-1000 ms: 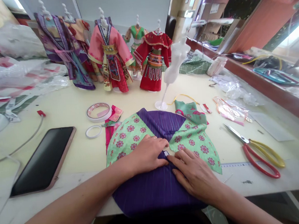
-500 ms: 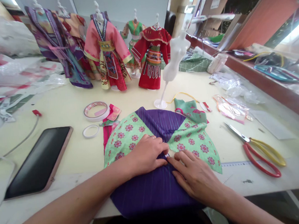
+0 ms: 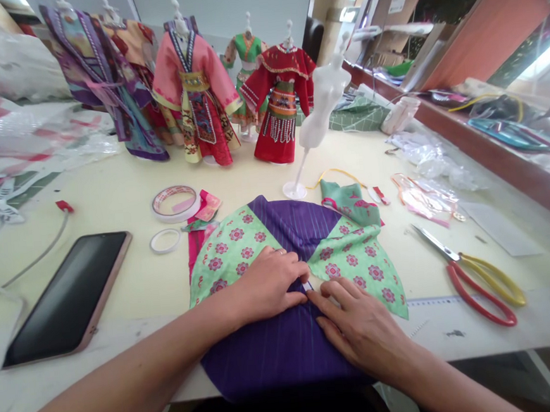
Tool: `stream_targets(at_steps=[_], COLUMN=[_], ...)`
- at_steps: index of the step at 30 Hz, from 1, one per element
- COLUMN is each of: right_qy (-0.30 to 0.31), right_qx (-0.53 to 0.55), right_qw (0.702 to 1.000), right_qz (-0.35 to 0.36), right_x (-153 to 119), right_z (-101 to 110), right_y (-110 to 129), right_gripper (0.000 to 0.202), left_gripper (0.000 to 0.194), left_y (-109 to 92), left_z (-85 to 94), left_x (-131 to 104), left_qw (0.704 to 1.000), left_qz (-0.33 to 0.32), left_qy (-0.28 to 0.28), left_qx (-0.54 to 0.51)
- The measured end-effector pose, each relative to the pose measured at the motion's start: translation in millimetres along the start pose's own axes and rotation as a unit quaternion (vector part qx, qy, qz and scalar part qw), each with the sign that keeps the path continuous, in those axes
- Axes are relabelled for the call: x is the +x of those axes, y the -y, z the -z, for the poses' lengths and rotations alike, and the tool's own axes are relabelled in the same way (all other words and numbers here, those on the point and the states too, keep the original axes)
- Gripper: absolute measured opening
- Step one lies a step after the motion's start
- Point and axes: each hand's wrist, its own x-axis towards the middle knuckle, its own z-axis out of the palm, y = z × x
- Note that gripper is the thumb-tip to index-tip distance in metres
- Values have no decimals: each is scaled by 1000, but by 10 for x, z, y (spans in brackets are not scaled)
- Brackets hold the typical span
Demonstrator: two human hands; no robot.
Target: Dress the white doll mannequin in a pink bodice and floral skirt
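A purple striped cloth (image 3: 272, 352) joined with green flowered panels (image 3: 236, 234) lies spread at the table's front edge. My left hand (image 3: 274, 282) rests on it with fingers curled, thumb and fingertips pinching the purple cloth near the middle. From the right, my right hand (image 3: 360, 323) presses on the same cloth, its index fingertip close to my left thumb and its fingers bent and slightly apart. A small white piece (image 3: 307, 286) shows between the fingertips. Whatever lies under my fingers is hidden.
Scissors (image 3: 471, 273) lie right, a phone (image 3: 70, 298) left, tape rolls (image 3: 174, 204) behind the cloth. A bare white mannequin (image 3: 322, 107) and several dressed ones, including a red-dressed one (image 3: 279, 104), stand at the back. Plastic bags (image 3: 433, 162) lie back right.
Both hands hold nearly the same place on the cloth. The small white piece between the fingertips shows slightly more. The view has shifted a little.
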Motion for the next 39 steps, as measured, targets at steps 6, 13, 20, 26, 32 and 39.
stream_targets(at_steps=[6, 13, 20, 26, 32, 39], right_qy=[7, -3, -5, -9, -13, -17], right_qx=[-6, -11, -13, 2, -11, -15], right_qw=[1000, 1000, 1000, 1000, 1000, 1000], right_qz=[3, 9, 4, -5, -7, 0], right_x=[-3, 1, 1, -5, -5, -9], right_z=[-4, -2, -7, -26, -34, -46], right_y=[-3, -5, -3, 6, 17, 15], right_gripper=[34, 34, 33, 32, 29, 30], left_gripper=[15, 15, 15, 16, 17, 15], left_y=[7, 9, 19, 17, 15, 14], left_z=[4, -5, -15, -16, -4, -5], left_x=[4, 9, 3, 6, 13, 5], left_qw=[1000, 1000, 1000, 1000, 1000, 1000], left_qz=[1, 1, -4, 0, 1, 0], left_qy=[0, 0, -1, -3, 0, 5], left_qx=[-3, -6, -2, -6, -7, -7])
